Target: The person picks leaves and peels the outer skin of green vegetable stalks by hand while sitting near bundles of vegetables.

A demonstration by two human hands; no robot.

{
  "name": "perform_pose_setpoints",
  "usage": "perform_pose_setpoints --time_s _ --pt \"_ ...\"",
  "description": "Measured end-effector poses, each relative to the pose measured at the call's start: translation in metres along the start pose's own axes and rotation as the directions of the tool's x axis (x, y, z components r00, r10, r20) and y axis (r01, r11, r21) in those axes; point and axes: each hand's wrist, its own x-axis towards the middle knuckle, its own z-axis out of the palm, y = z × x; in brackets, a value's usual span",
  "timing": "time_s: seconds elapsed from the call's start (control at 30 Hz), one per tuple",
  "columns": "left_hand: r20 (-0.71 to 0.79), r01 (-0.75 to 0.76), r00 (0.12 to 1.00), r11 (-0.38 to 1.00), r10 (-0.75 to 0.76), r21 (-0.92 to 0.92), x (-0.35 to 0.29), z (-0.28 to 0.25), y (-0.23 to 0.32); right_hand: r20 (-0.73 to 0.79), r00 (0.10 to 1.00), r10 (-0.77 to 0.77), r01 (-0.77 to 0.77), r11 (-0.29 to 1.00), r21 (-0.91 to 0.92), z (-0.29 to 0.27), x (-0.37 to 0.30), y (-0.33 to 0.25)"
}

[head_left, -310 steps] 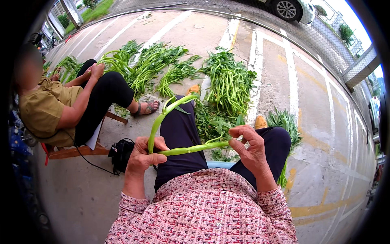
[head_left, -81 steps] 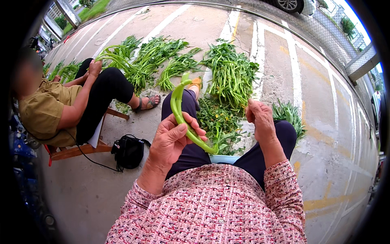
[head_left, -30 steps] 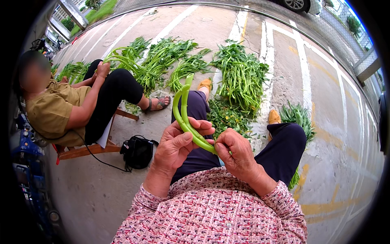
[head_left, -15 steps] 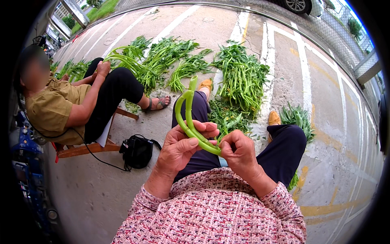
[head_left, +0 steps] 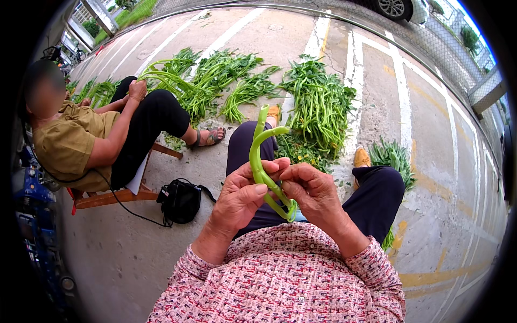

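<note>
Green stems (head_left: 255,156) stood up in the middle of the frame, and around them spread pale concrete ground (head_left: 124,247), out in the open, white painted lines (head_left: 402,102) fanning across the top and right! A wire fence (head_left: 425,62) bent along the upper right, a car wheel (head_left: 392,6) at the top edge. Over on the left, a co-worker (head_left: 75,145) sat on a wooden chair (head_left: 116,199), a black bag (head_left: 180,202) just beside it. Leafy greens (head_left: 318,102) lay heaped in the upper middle, beyond my knees.

And there was the grip: my left hand (head_left: 237,199) had the stems pinned, thumb against fingers, two ends poking up above the knuckles and the lower part curling down between my hands. My right hand (head_left: 318,196) was there too, fingers curled in, right beside that curl; whether its fingertips pinched a strand, I couldn't tell.
</note>
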Motion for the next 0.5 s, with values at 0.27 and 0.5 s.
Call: perform_pose_setpoints --time_s 0.27,0.5 --pt "-0.033 0.004 0.999 0.999 -0.003 0.044 0.000 -0.002 -0.007 0.125 0.981 -0.150 0.182 0.933 -0.311 -0.003 0.005 -0.006" --pt "-0.005 0.024 1.000 0.998 -0.024 0.065 -0.003 -0.003 -0.011 0.163 0.982 -0.095 0.143 0.938 -0.315 -0.004 0.009 -0.008"
